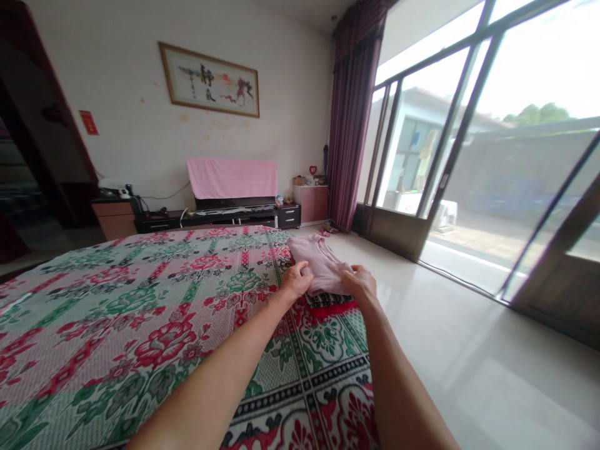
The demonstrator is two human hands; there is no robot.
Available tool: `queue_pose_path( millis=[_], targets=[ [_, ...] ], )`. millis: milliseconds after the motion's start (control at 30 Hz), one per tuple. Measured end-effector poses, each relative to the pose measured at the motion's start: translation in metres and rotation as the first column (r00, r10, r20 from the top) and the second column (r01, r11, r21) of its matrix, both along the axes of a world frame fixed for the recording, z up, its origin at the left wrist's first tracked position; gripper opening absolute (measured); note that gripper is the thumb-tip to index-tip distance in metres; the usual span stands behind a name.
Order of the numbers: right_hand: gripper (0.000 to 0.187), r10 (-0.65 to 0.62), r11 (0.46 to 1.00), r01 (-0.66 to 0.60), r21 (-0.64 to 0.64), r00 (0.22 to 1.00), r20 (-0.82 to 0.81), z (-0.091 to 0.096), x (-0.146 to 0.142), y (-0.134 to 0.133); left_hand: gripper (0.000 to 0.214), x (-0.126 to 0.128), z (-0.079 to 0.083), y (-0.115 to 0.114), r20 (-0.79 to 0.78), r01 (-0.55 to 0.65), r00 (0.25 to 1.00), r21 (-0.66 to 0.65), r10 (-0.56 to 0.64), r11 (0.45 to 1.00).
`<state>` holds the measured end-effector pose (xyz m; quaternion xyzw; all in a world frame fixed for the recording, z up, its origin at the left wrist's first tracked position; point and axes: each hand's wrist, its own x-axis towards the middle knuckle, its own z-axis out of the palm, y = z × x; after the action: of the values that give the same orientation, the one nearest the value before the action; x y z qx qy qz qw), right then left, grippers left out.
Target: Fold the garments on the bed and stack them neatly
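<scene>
A pale pink folded garment point(321, 262), perhaps a shirt, lies at the right edge of the bed on top of other folded clothes point(330, 304), dark patterned and red. My left hand point(297, 280) is closed on its left near side, the thumb over the cloth. At the right near corner, my right hand point(360, 281) grips the same garment between thumb and fingers. The lower clothes are mostly covered by the pink one.
A flowered bedspread point(164, 340) in red, green and white covers the bed. Pale shiny floor point(450, 350) runs along the right, up to glass sliding doors point(422, 144). By the far wall stands a low black cabinet point(289, 217) beside a pink cloth point(233, 179) draped over a screen.
</scene>
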<state>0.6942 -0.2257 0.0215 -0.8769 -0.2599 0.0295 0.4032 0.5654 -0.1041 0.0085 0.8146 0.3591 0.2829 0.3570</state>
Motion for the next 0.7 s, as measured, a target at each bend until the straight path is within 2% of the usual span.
queue_pose_path(
  millis=[100,167,233,300,367,467,533,600,700],
  targets=[
    [0.055,-0.089,0.995,0.093,-0.046,0.993,0.075,0.005,-0.008,0.001,0.060,-0.008,0.004,-0.002,-0.012,0.043,0.999,0.024,-0.043,0.999],
    [0.057,-0.123,0.992,0.121,0.022,0.971,0.205,0.014,-0.021,0.004,0.066,-0.018,0.006,-0.002,-0.026,0.063,0.998,0.039,-0.062,0.997],
    [0.049,-0.084,0.993,0.052,0.107,0.941,0.326,0.022,-0.042,0.010,0.065,-0.036,0.003,0.000,-0.045,0.066,0.997,0.032,-0.065,0.997],
    [0.040,0.050,0.978,-0.131,0.161,0.901,0.430,0.024,-0.068,0.019,0.057,-0.060,-0.005,0.004,-0.083,0.058,0.995,0.038,-0.055,0.998],
    [0.034,0.229,0.935,-0.328,0.136,0.849,0.477,0.019,-0.098,0.031,0.043,-0.090,-0.017,0.009,-0.154,0.037,0.988,0.101,-0.021,0.994],
    [0.030,0.475,0.857,-0.513,-0.035,0.764,0.436,0.000,-0.141,0.048,0.031,-0.144,-0.034,0.022,-0.275,0.021,0.961,0.196,0.035,0.980],
    [0.029,0.587,0.802,-0.578,-0.152,0.714,0.382,-0.014,-0.164,0.058,0.031,-0.184,-0.042,0.033,-0.302,-0.004,0.951,0.217,0.071,0.976],
    [0.029,0.650,0.758,-0.613,-0.222,0.685,0.328,-0.026,-0.182,0.067,0.032,-0.227,-0.048,0.046,-0.325,-0.100,0.927,0.273,0.189,0.957],
    [0.031,0.675,0.738,-0.628,-0.248,0.689,0.263,-0.038,-0.205,0.079,0.032,-0.291,-0.055,0.066,-0.357,-0.154,0.879,0.417,0.317,0.896]
  ],
)
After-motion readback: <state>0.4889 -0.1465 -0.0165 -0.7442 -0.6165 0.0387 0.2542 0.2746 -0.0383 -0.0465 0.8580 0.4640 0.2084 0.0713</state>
